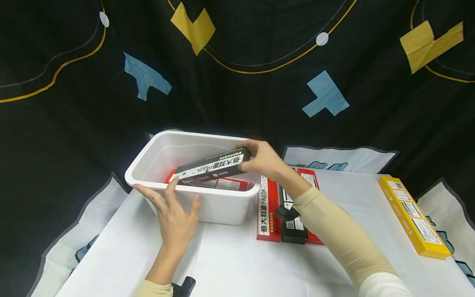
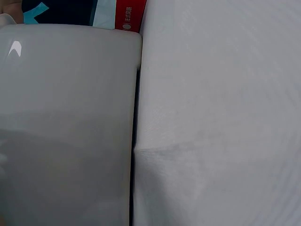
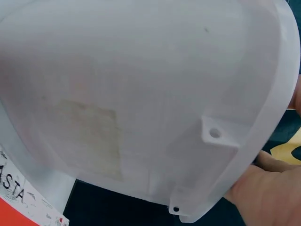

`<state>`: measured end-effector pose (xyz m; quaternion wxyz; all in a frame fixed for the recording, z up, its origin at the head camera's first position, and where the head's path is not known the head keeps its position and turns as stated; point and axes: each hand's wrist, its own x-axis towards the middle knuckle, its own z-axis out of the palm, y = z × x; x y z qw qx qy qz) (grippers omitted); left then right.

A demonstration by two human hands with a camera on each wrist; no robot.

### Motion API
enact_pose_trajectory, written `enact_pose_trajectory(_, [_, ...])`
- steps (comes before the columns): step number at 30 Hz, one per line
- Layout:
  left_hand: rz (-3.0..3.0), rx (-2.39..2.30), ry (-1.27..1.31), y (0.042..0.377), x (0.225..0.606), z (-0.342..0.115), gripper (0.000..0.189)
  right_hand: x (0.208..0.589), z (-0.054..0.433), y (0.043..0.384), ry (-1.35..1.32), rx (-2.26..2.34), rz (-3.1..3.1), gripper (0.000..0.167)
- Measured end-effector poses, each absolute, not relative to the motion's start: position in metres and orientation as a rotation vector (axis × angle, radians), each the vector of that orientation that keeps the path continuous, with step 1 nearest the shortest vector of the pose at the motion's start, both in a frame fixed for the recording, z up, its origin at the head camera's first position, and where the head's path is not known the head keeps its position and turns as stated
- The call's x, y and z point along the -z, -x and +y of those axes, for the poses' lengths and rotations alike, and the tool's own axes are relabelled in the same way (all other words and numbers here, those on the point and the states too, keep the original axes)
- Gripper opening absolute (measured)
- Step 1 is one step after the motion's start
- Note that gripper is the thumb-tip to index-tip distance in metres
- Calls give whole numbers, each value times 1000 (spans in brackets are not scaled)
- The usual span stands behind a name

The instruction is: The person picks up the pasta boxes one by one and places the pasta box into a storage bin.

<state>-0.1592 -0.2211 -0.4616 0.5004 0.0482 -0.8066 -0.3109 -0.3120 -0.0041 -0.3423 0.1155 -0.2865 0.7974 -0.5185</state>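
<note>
My right hand (image 1: 263, 159) grips the right end of a black pasta box (image 1: 211, 167) with a white label, thumb in front and fingers over the top. The box slopes down to the left inside a white plastic bin (image 1: 222, 208). Red boxes (image 1: 231, 184) lie beneath it in the bin. My left hand (image 1: 176, 220) has its fingers spread at the bin's front rim, one fingertip beside the black box's lower left end. In the right wrist view, the bin's end wall (image 3: 155, 94) hides much of the right hand (image 3: 273, 193). The left wrist view mostly shows bin wall (image 2: 66, 117).
Right of the bin, a red pasta box (image 1: 273, 222), a black box (image 1: 295, 233) and another red box (image 1: 309, 176) lie side by side, partly under my right forearm. A yellow box (image 1: 413, 216) lies near the white table's right edge. Black cloth (image 1: 237, 107) hangs behind.
</note>
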Motion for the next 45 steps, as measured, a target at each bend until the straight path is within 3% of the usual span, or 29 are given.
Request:
enact_pose_trajectory(9, [-1968,744,-105,161,462,-218,66,341,-6,316,898,1199,2618,69])
enact_pose_trajectory(16, [-1998,747,-100,159,465,-215,67,357,7,302,1056,1122,2890,68])
enact_pose_trajectory(34, [-1937,718,-97,164,463,-220,67,364,92,257,917,1452,3076,93])
enact_pose_trajectory(45, [-1943,721,-82,164,463,-220,67,371,140,235,619,1412,3183,95])
